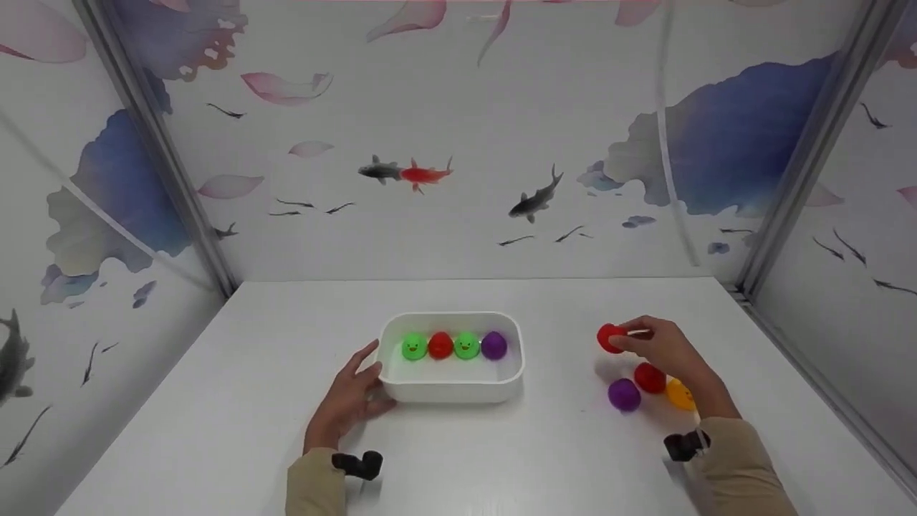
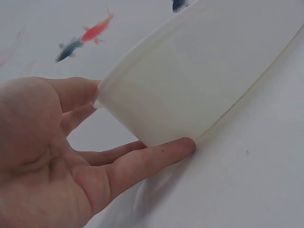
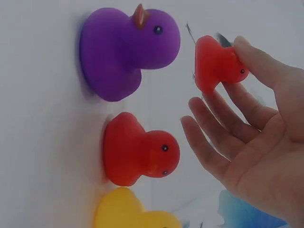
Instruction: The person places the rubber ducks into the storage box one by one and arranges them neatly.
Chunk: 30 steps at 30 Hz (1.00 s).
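My left hand (image 1: 347,401) rests at the left end of a white plastic container (image 1: 451,392); in the left wrist view its fairly straight fingers touch the rim and the thumb lies along the bottom edge. Inside stand a green rubber duck (image 1: 414,347), a red duck (image 1: 440,345), another green duck (image 1: 467,346) and a purple duck (image 1: 494,345), in a row. My right hand (image 1: 663,351) pinches a red rubber duck (image 3: 213,64) between thumb and fingertips, raised over the table. Below it stand a purple duck (image 3: 111,54), a red duck (image 3: 124,149) and a yellow duck (image 3: 118,209).
The white table (image 1: 494,459) is enclosed by white panels (image 1: 458,236) printed with fish, petals and blue patches. Metal posts (image 1: 161,150) stand at the back corners. A black wrist camera (image 1: 358,465) sits at my left sleeve, another black camera (image 1: 685,445) at my right.
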{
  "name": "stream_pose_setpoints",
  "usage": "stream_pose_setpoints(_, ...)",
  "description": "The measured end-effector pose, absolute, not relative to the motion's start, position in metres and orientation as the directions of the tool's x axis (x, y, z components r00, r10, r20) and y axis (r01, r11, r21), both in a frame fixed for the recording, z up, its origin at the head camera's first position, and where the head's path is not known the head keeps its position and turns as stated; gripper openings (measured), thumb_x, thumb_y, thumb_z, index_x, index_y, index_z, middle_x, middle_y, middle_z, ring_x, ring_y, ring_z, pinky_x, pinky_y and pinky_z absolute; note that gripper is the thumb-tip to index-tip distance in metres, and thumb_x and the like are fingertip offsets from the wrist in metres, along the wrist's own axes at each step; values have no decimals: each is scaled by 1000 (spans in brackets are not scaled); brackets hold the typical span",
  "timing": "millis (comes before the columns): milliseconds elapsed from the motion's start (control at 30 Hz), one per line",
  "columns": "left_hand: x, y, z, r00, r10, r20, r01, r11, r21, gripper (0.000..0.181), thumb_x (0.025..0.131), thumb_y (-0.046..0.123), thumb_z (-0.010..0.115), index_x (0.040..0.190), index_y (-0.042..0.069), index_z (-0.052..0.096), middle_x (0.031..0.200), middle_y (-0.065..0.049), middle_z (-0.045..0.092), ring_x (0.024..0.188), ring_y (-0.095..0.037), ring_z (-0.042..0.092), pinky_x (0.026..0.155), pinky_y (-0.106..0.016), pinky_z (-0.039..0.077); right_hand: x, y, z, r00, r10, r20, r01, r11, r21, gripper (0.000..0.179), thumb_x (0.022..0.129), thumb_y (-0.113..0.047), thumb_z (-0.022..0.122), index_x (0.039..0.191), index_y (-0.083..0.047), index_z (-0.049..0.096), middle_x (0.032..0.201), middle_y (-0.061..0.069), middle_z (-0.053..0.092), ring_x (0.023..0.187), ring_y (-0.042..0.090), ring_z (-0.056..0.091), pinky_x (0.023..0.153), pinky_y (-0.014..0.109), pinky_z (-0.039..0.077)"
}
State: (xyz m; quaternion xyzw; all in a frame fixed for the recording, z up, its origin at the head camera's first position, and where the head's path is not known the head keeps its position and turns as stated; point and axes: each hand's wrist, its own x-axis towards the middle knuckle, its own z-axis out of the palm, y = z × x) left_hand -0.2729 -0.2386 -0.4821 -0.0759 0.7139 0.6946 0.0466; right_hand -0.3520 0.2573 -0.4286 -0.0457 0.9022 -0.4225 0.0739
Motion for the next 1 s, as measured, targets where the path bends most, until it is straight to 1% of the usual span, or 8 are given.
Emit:
stream_pose_setpoints(167, -276, -236, -482, -984, -37, -174, -174, 15, 985, 57, 106, 31, 49, 159, 32, 26, 158, -21, 39, 141, -39, 47, 99, -45, 57, -346, 245, -418, -984, -143, -102, -8, 618, -786, 71, 89, -58, 68, 135, -6, 52, 136, 21, 58, 120, 35, 55, 105, 54, 48)
stream_pose_setpoints(300, -277, -238, -483, -983, -38, -181, -182, 7, 983, 56, 107, 29, 47, 158, 32, 26, 159, -20, 39, 142, -39, 46, 100, -46, 56, -343, 228, -411, -983, -154, -101, -14, 608, -794, 69, 87, -58, 70, 131, -7, 54, 133, 20, 61, 115, 32, 60, 102, 54, 49)
stream_pose_setpoints(467, -278, -240, -484, -984, -39, -175, -176, 22, 984, 55, 107, 28, 46, 159, 32, 26, 158, -21, 40, 143, -39, 44, 100, -46, 56, -342, 209, -411, -981, -183, -56, -57, 561, -826, 62, 88, -53, 71, 127, -6, 57, 129, 19, 63, 110, 34, 66, 101, 51, 52)
stream_pose_setpoints(567, -277, -240, -485, -983, -38, -177, -178, 16, 984, 55, 107, 28, 46, 159, 32, 26, 158, -20, 40, 143, -40, 45, 100, -46, 56, -343, 199, -411, -979, -201, -34, -83, 546, -833, 61, 89, -51, 71, 127, -5, 57, 128, 18, 63, 110, 34, 66, 96, 42, 56)
stream_pose_setpoints(633, -277, -240, -487, -983, -42, -181, -181, 4, 983, 55, 107, 28, 47, 158, 32, 27, 158, -20, 40, 142, -39, 46, 99, -46, 57, -343, 192, -409, -978, -206, -26, -91, 537, -838, 63, 89, -51, 71, 130, -6, 56, 130, 18, 62, 112, 33, 65, 96, 39, 58)
stream_pose_setpoints(767, -275, -239, -487, -984, -44, -174, -174, -13, 985, 55, 106, 29, 48, 158, 32, 29, 158, -20, 41, 140, -39, 48, 98, -47, 57, -347, 176, -401, -974, -228, -4, -122, 536, -835, 61, 89, -48, 73, 133, -10, 58, 131, 16, 61, 113, 29, 65, 96, 39, 58)
stream_pose_setpoints(900, -275, -238, -487, -984, -46, -173, -172, -14, 985, 55, 107, 28, 47, 158, 31, 29, 158, -20, 40, 140, -39, 48, 97, -47, 58, -352, 160, -391, -966, -258, 4, -151, 550, -822, 49, 89, -40, 75, 128, -11, 64, 127, 15, 65, 108, 26, 66, 94, 37, 59)
stream_pose_setpoints(1000, -274, -239, -488, -983, -46, -175, -175, -1, 985, 55, 107, 28, 47, 158, 31, 28, 159, -19, 39, 140, -38, 48, 97, -46, 58, -355, 150, -385, -963, -268, -11, -147, 560, -815, 45, 90, -35, 75, 127, -11, 66, 126, 15, 66, 106, 27, 68, 95, 38, 59)
